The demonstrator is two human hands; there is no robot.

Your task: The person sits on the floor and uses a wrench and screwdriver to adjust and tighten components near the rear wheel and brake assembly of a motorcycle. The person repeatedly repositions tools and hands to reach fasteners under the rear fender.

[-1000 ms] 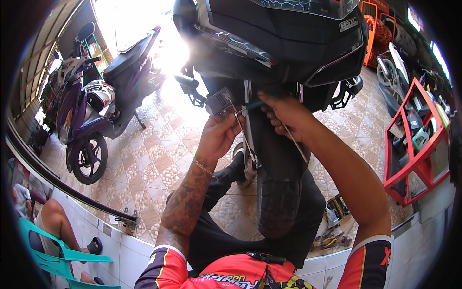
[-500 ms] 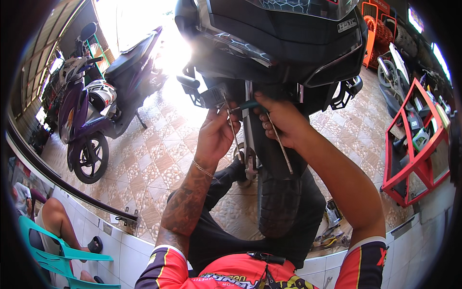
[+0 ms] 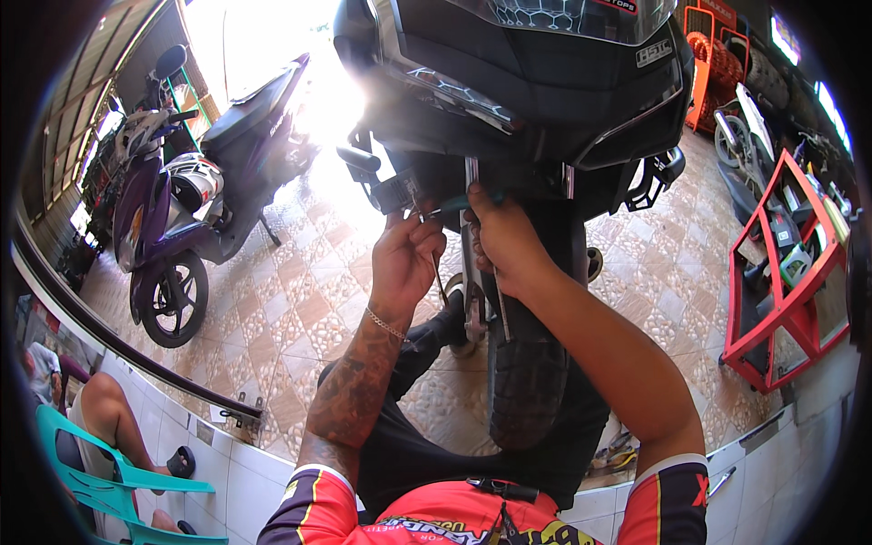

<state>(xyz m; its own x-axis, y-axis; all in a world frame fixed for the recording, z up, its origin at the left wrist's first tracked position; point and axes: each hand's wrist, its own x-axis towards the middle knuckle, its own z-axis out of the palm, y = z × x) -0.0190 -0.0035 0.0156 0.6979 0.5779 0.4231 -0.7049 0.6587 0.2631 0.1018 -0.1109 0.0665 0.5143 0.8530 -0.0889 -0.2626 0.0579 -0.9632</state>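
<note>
In front of me is a black scooter [image 3: 545,100], seen from its front. My left hand [image 3: 407,259] pinches a thin metal rod [image 3: 440,274] just below a small boxy lamp [image 3: 393,193] on the scooter's left side in view. My right hand [image 3: 510,238] is closed around the teal handle of a screwdriver [image 3: 459,203], whose shaft points left toward the left fingertips and the lamp. A second thin metal rod [image 3: 504,313] hangs down from the right hand, in front of the front tyre [image 3: 527,395]. Where the screwdriver's tip meets the lamp mount is hidden by my left fingers.
A purple scooter [image 3: 195,218] stands at the left with a white helmet [image 3: 195,182] on it. A red metal frame [image 3: 772,309] holding bottles is at the right. Tools [image 3: 618,452] lie by my right leg. Someone sits near a teal chair [image 3: 109,472] at lower left.
My right hand has shifted left and inward with the screwdriver, closer to my left hand. The rod hanging from it now points more straight down. My left hand has barely moved.
</note>
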